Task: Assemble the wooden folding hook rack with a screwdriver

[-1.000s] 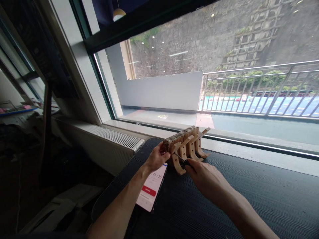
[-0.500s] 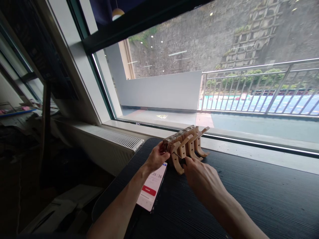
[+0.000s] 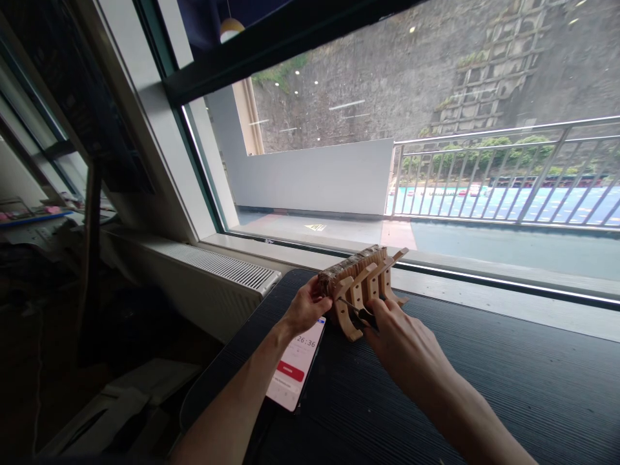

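Note:
A wooden hook rack (image 3: 356,261) stands on the dark table, a bark-edged slab with several pale curved hooks along its face. My left hand (image 3: 305,307) is closed on the slab's near left end, thumb beside the nearest hook (image 3: 345,313). In my right hand (image 3: 394,326) is a screwdriver (image 3: 367,316) with a dark handle; its thin shaft points left, with the tip at the upper hole area of that nearest hook. Whether the tip sits in a screw is too small to tell. My right fingers wrap round the handle and partly hide it.
A phone (image 3: 290,371) showing a timer lies on the table (image 3: 436,368) under my left forearm. Beyond the table's far edge run a window sill (image 3: 484,307) and a large window. A white radiator (image 3: 232,268) stands to the left.
My right hand has shifted slightly right, and more of the screwdriver's handle shows. My left hand and the rack stay almost where they were.

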Available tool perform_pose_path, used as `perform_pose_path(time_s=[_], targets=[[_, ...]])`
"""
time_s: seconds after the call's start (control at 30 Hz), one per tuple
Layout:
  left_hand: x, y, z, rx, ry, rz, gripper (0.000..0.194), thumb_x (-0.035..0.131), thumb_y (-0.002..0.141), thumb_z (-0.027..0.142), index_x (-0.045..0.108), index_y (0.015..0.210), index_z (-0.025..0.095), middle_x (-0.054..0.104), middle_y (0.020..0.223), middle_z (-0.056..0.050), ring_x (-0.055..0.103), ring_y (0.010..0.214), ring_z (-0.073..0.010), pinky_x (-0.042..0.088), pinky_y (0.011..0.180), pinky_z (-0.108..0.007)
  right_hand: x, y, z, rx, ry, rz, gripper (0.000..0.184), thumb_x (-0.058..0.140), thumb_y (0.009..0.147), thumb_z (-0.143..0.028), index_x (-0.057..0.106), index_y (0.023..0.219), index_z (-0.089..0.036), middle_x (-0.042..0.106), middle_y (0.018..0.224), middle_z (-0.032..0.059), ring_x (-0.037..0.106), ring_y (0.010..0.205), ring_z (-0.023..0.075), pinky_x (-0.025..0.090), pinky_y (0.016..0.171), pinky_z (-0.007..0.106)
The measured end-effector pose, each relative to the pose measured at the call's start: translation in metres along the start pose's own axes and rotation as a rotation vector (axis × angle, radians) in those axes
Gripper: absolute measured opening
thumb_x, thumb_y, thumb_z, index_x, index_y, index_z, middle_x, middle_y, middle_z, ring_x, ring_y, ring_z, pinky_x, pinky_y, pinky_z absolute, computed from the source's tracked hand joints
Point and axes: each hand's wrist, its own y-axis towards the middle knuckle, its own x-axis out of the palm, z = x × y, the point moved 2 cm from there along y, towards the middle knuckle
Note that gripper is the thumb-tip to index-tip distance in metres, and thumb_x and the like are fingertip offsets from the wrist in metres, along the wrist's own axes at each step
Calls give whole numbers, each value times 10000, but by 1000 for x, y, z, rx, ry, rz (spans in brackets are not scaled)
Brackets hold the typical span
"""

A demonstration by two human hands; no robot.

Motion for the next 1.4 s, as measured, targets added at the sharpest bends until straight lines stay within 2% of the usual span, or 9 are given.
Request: perform_pose_path(time_s=[0.23,0.37,0.53,0.63,0.77,0.87,1.03,1.2,1.4], targets=[[-1,1,-3,8,42,19,363,580,724,92,546,1082,147,652,1057,-68,608,1004,-208,483,880,-329,5,-3,-13,-80,-111,-30,233,375,814,-28,568,867,-147,623,857,77,633,671,182,241,493,273],[-1,0,0,4,44,26,351,582,726,97,550,1072,145,657,1036,-62,608,1000,-201,481,891,-329,9,2,-4,-26,-14,-22,205,378,876,-173,570,805,-162,639,758,65,621,655,188,235,500,272],[0,-1,2,0,43,19,356,591,728,111,549,1080,142,655,1038,-69,607,1001,-213,485,887,-344,13,9,8,9,190,-92,342,338,911,-336,555,695,-183,654,731,50,605,689,172,281,539,257],[0,-1,3,4,42,16,355,594,723,104,554,1074,141,653,1044,-70,605,1006,-210,478,899,-341,12,7,7,30,152,-109,339,321,911,-335,572,738,-186,658,746,61,614,703,189,277,541,268],[0,0,3,-2,44,13,378,593,725,105,545,1099,142,646,1065,-75,596,1025,-211,468,916,-347,5,0,3,-27,112,-85,187,422,846,-243,568,950,-187,640,890,75,617,757,204,292,556,271],[0,0,1,-12,39,29,401,597,715,100,543,1110,142,643,1076,-75,596,1026,-214,472,910,-348,0,-3,1,-57,107,-68,279,460,783,-132,529,1052,-160,598,997,103,607,813,197,313,582,262],[0,1,-1,0,25,34,400,597,710,98,544,1106,132,651,1056,-73,597,1026,-221,479,898,-340,-3,-3,-5,-75,57,-35,191,392,825,-92,545,916,-162,601,887,74,608,721,176,265,536,262],[0,1,-2,-11,35,50,378,582,714,90,539,1088,128,657,1039,-77,614,990,-215,489,876,-337,-2,-4,-9,-98,-24,-16,222,362,815,-48,547,877,-154,620,820,70,607,661,176,225,506,268],[2,0,1,-16,26,52,374,594,708,102,547,1077,136,658,1040,-70,610,997,-212,490,872,-333,1,5,7,-79,207,-46,219,384,883,-246,576,804,-177,651,773,56,590,680,164,287,543,247]])
